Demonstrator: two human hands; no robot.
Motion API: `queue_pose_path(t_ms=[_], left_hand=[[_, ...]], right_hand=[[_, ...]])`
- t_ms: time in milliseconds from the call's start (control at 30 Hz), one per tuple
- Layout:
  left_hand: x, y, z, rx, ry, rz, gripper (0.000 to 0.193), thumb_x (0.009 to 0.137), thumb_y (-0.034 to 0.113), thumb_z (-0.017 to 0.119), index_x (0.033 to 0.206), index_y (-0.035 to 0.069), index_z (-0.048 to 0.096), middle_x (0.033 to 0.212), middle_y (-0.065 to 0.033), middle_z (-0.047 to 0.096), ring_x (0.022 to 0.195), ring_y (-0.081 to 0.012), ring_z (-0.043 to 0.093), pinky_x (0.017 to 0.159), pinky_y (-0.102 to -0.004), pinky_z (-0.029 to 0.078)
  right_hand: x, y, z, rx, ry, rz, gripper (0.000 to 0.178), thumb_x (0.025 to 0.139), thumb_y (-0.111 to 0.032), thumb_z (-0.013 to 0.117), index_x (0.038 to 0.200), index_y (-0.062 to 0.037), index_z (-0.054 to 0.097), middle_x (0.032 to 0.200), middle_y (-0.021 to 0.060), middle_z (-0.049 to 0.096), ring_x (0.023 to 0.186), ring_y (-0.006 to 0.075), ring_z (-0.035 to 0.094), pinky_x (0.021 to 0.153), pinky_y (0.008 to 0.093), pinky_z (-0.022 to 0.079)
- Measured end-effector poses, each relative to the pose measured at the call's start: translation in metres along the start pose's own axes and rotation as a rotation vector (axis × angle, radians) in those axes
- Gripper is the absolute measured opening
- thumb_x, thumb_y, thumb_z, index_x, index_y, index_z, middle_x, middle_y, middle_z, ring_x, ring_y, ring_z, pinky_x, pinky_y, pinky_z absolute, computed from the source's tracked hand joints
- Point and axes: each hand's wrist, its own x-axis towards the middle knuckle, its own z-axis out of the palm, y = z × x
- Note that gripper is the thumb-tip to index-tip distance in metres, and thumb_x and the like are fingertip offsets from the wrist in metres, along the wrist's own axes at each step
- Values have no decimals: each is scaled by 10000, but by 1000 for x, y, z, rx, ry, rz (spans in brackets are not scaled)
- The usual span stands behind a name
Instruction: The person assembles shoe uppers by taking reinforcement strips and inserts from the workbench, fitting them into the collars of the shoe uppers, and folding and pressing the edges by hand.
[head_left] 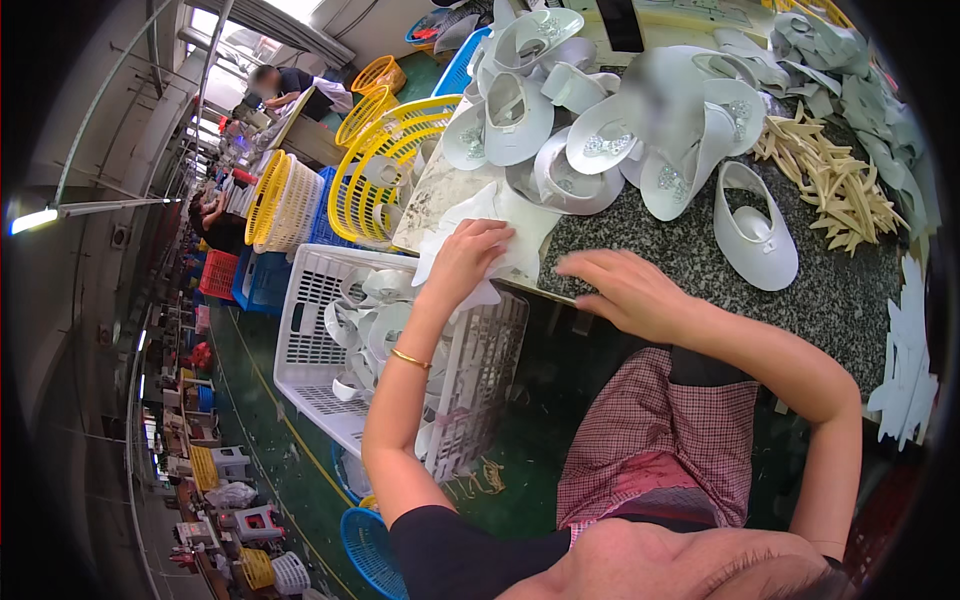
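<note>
At the table's front left corner, my left hand lies over a white flat cut piece, its fingers together and bent onto it. More white material shows below that hand, partly hidden by it. My right hand is over the table's front edge, fingers stretched and thumb apart, holding nothing. Beyond both hands lies a heap of white shoe uppers, some with glittery decorations. A single white shoe upper sits apart on the dark speckled tabletop, to the right of my right hand.
A white plastic crate with white shoe uppers stands left of the table, by my left forearm. Beyond it are yellow baskets. At right lie a beige strip pile, grey-green pieces and white cutouts. Another person works far left.
</note>
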Motion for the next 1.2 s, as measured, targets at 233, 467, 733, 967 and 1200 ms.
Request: queue_pose_path(t_ms=[233, 467, 733, 967, 1200], left_hand=[[18, -12, -20, 100, -169, 122, 304, 738, 221, 817, 979, 75, 704, 1115, -43, 679, 1075, -275, 592, 900, -399, 510], [30, -24, -20, -45, -262, 103, 348, 689, 265, 861, 867, 63, 640, 927, -38, 592, 914, -260, 536, 814, -382, 482], [24, -22, -20, -158, -275, -6, 274, 716, 167, 844, 813, 28, 628, 762, -60, 564, 779, -245, 536, 745, -345, 451], [-23, -11, -99, -647, 685, -228, 144, 904, 92, 720, 999, 64, 615, 911, 28, 592, 811, -87, 540, 744, -247, 450], [-15, 95, -67, -630, 243, -345, 467, 787, -86, 755, 1186, 43, 550, 815, 14, 636, 719, -31, 585, 608, -168, 436]], right_hand=[[72, 30, 47, 30, 94, 124, 432, 940, -173, 622, 1339, -51, 508, 1289, 188, 602, 1214, 353, 573, 1033, 474, 430], [72, 42, 58, -175, 63, 58, 472, 922, -139, 541, 1392, -109, 508, 1303, 131, 589, 1194, 309, 571, 1015, 443, 434], [83, 35, 70, -371, 68, 91, 455, 843, -162, 572, 1291, -164, 649, 1214, 35, 573, 1169, 209, 550, 939, 387, 442], [80, 40, 80, -342, 149, 121, 439, 864, -146, 557, 1295, -131, 639, 1226, 73, 574, 1141, 244, 565, 952, 406, 452], [50, 1, 29, 526, 264, 60, 312, 996, -226, 550, 1230, -30, 619, 1055, 180, 631, 1009, 342, 621, 892, 420, 486]])
